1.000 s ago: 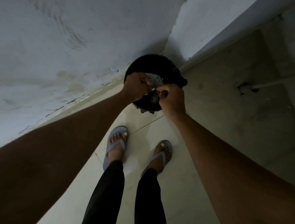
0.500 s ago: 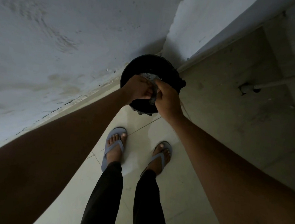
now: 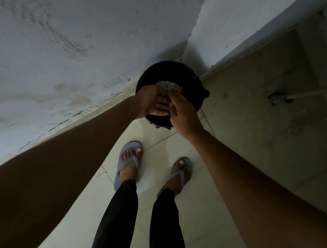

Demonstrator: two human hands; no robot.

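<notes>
A black bucket (image 3: 194, 81) stands on the tiled floor in the corner of two walls. Both my hands are over its mouth. My left hand (image 3: 149, 101) is turned palm up with its fingers curled, and a crumpled grey wet cloth (image 3: 169, 85) sticks out above them. My right hand (image 3: 184, 114) comes in from the right, its fingers closed on the same cloth beside my left fingers. Most of the cloth is hidden between the hands. The inside of the bucket is too dark to see.
A stained white wall (image 3: 66, 46) runs close along my left. My feet in grey flip-flops (image 3: 128, 160) stand just in front of the bucket on wet pale tiles. A thin pipe (image 3: 317, 91) runs out of the right wall above a raised step.
Both hands have worked round the cloth over the bucket. My left hand has turned from knuckles up to palm up, and the cloth now shows above the hands.
</notes>
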